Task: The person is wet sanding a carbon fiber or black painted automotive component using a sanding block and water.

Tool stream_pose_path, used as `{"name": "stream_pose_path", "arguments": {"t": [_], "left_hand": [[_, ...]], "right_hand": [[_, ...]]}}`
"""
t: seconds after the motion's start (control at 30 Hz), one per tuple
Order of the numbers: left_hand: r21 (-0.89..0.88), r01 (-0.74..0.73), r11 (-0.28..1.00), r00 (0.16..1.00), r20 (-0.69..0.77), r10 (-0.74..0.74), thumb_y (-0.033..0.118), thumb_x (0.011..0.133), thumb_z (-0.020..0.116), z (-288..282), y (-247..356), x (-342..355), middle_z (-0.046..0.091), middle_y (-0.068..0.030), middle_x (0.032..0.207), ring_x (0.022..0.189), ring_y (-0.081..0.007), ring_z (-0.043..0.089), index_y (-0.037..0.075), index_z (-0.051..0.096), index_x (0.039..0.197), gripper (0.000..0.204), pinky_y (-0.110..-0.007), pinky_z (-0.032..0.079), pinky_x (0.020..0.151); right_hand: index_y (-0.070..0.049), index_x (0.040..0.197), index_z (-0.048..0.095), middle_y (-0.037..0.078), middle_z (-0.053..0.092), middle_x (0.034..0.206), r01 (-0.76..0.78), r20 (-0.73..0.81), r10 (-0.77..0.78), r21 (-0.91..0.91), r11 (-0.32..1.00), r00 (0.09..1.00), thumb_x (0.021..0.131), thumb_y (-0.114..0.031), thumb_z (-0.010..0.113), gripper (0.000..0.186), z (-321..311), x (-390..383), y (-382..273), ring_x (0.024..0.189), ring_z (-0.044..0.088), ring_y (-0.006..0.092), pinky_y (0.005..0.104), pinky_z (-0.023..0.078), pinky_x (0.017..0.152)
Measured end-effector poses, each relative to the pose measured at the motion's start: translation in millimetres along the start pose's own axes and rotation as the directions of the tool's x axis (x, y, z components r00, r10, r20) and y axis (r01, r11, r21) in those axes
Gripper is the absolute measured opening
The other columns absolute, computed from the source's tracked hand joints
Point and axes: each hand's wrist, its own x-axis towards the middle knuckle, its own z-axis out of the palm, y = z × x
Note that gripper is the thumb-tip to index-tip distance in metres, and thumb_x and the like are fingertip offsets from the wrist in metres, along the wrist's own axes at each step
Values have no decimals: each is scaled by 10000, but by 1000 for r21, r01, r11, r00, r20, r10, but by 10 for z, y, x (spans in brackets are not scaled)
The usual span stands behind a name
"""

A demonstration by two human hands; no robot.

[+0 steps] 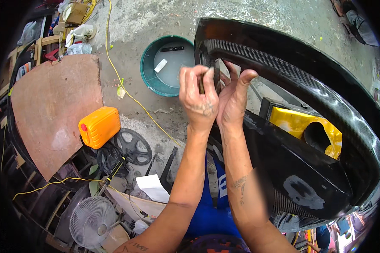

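Observation:
My left hand point(198, 99) is closed, its fingers curled around a small, dark, flat block point(217, 76). Most of that block is hidden by the fingers. Right beside it, my right hand point(234, 99) is open, palm turned toward the block and thumb spread away; its fingertips are partly hidden. Both hands are in front of the left end of a large, glossy black curved panel point(308, 84) with a carbon-fibre weave strip. Just left of the panel's end, a green round tub point(144, 71) holds cloudy water, with a white block point(160, 65) and a black piece point(172, 49) in it.
A yellow cord point(135, 101) runs across the concrete floor. At left are an orange jerrycan point(100, 126), a brown board point(57, 105), a black wheel cover point(133, 146) and a fan point(93, 222). A yellow panel point(289, 122) shows behind the black part. Other people appear at the right edges.

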Motion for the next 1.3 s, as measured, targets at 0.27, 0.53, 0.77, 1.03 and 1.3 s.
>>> {"name": "stream_pose_path", "arguments": {"t": [0.27,0.53,0.77,1.03,1.3], "left_hand": [[32,-7,999,1000,-15,8,10,940,677,-44,25,8,531,-89,836,678,-177,493,-20,608,915,79,-313,423,606],[43,-1,999,999,33,0,-2,936,677,-26,5,-28,542,-77,867,688,-146,489,-22,603,913,80,-278,428,614],[80,25,996,999,33,-28,-16,921,680,-66,123,23,538,-76,832,681,-163,501,-17,606,905,76,-285,426,613],[102,30,994,999,33,-34,11,933,684,1,73,56,533,-75,827,684,-150,496,-15,596,893,100,-291,435,623],[81,67,994,997,41,-71,22,926,694,-49,96,68,539,-72,806,667,-162,490,-13,602,880,109,-294,415,608]], "right_hand": [[-36,1381,472,140,522,1340,12,-9,-12,37,999,1000,851,-835,523,960,23,-34,26,1229,499,255,424,388,1094],[-30,1316,508,113,565,1294,74,-71,-71,51,996,995,879,-799,534,884,-7,11,84,1189,538,231,414,409,1046],[-14,1256,607,107,607,1267,43,-48,-39,67,997,998,890,-807,509,878,-22,4,137,1170,551,223,400,396,1053],[-31,1267,605,103,606,1278,128,-59,-130,-31,991,990,935,-780,473,830,-56,102,133,1194,549,195,389,393,1049],[-25,1258,580,109,623,1249,96,-50,-95,29,995,994,955,-739,496,780,-18,35,130,1160,569,181,390,419,1021]]}}
